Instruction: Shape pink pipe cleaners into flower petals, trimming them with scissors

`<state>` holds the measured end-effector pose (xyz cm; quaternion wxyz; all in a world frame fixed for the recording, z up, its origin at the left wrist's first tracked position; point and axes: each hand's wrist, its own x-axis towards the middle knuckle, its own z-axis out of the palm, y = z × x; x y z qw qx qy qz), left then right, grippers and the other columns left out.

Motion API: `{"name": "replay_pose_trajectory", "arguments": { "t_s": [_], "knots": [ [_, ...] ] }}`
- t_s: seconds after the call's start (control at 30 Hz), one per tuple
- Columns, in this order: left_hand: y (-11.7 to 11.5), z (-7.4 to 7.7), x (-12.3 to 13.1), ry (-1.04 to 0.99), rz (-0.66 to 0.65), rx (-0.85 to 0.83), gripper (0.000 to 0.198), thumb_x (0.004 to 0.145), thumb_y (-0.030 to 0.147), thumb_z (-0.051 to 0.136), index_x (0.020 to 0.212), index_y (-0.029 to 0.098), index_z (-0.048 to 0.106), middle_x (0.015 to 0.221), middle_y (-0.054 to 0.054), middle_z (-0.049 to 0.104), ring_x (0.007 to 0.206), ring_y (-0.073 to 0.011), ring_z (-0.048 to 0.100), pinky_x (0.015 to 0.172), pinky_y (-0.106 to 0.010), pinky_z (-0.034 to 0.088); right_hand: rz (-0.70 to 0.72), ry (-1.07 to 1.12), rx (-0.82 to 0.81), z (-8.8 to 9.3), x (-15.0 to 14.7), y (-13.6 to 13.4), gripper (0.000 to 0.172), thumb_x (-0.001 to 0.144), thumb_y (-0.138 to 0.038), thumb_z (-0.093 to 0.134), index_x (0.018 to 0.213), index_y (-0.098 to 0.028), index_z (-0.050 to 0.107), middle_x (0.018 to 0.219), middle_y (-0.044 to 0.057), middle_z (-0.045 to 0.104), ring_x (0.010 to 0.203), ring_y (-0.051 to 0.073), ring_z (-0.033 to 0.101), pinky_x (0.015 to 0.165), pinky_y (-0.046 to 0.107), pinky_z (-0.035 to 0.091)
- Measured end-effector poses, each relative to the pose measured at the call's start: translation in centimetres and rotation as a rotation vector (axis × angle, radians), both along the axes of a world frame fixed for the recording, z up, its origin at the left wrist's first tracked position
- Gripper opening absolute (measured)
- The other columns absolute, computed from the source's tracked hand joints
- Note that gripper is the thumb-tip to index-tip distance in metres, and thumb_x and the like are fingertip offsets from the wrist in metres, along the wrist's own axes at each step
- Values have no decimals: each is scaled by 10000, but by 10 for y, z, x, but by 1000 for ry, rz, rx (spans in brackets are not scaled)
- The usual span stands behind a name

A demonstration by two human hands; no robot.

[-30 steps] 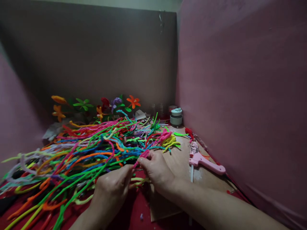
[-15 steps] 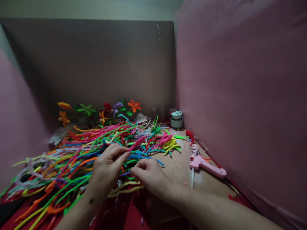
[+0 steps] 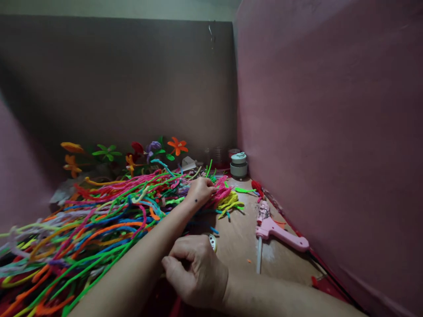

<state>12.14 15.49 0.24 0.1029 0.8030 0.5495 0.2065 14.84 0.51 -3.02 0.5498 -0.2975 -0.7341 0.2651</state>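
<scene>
My left hand (image 3: 202,193) stretches across the table, its fingers pinched at a cluster of pink pipe-cleaner petals (image 3: 224,192) beside some yellow pieces (image 3: 230,202). The fingertips partly cover what they grip, which looks like one of the pink petals. Closer to me, my right hand (image 3: 196,270) is curled with thumb and fingers together; whatever lies in it is hidden. Just behind its knuckles shows a pale round spool with holes (image 3: 212,241). A large heap of many-coloured pipe cleaners (image 3: 109,220) spreads to the left, partly behind my left forearm.
A pink glue gun (image 3: 280,233) with a clear stick lies at the right. At the back stand pipe-cleaner flowers (image 3: 177,145) and a grey-green lidded jar (image 3: 238,165). A green piece (image 3: 244,190) and a red piece (image 3: 257,188) lie near the pink wall (image 3: 330,132).
My left hand has moved forward and right from the heap's middle, carrying a pink petal to the pink cluster. My right hand has drawn slightly nearer to me, and the view has shifted.
</scene>
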Motion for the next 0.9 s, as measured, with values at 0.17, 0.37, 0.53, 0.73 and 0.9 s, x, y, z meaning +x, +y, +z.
{"name": "replay_pose_trajectory", "arguments": {
  "t_s": [0.17,0.37,0.53,0.73,0.9],
  "knots": [
    [13,-5,4,142,-21,-28,331,683,449,537,688,164,707,616,-76,655,653,-199,595,569,-260,380,-32,-17,5,-2,-1,4,283,679,-163,470,478,-177,270,451,-46,322,427,57,333,435,211,237],
    [12,-2,4,257,-56,-62,178,622,319,578,650,196,704,621,-51,664,674,-195,611,571,-239,392,-54,-38,13,-7,-3,5,274,684,-184,471,487,-177,280,463,-45,344,434,56,350,441,205,253],
    [13,-2,4,283,-31,-45,163,621,226,555,677,204,706,688,-60,685,750,-206,624,614,-239,411,-51,-56,25,-8,-4,5,273,691,-193,464,493,-181,276,470,-43,350,440,58,360,445,210,258],
    [13,-5,0,268,-5,5,225,664,197,508,765,204,709,797,-74,698,811,-206,622,667,-244,426,-65,-74,46,-9,-5,5,276,688,-183,462,496,-181,263,474,-44,341,444,59,352,453,213,262],
    [13,-9,0,281,19,39,254,671,195,502,831,215,697,870,-72,692,851,-214,615,694,-258,428,-66,-83,46,-10,-5,6,277,696,-200,465,501,-180,270,483,-42,355,453,59,364,454,218,258]
  ]
}}
